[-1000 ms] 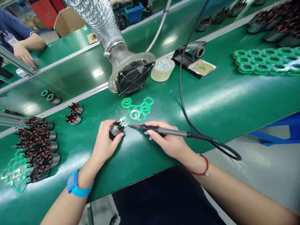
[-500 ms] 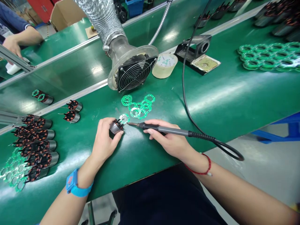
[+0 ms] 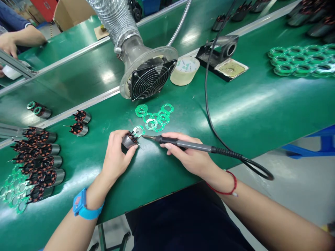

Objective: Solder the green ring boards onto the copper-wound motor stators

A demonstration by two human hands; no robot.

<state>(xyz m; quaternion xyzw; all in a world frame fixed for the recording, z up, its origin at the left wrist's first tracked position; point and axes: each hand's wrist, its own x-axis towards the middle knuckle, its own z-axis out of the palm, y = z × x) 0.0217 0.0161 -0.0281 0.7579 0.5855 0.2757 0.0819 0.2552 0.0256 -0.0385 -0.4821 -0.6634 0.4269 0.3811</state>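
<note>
Between the thumb and fingers of my left hand (image 3: pixel 117 150) lies a motor stator (image 3: pixel 129 140), tilted so its black posts and copper windings face right. My right hand (image 3: pixel 188 153) grips a soldering iron (image 3: pixel 180 143) like a pen, its tip pointing left near the stator's wound end. A green ring-shaped circuit board (image 3: pixel 139 131) sits right beside that end; whether the tip touches it or the stator I cannot tell. Just beyond, several loose ring boards (image 3: pixel 157 118) lie in an overlapping heap on the green bench.
Stators (image 3: pixel 44 157) stand in rows at left, with two more (image 3: pixel 79 128) nearby. A fume extractor fan (image 3: pixel 153 82) hangs over the bench beside a tape roll (image 3: pixel 184 71) and iron stand (image 3: pixel 225 57). Stacked ring boards (image 3: pixel 300 61) lie far right. A co-worker's arm (image 3: pixel 23 38) shows upper left.
Both hands, the stator and the soldering iron hold nearly the same place. The view has shifted slightly, and the co-worker's hand has moved a little at upper left.
</note>
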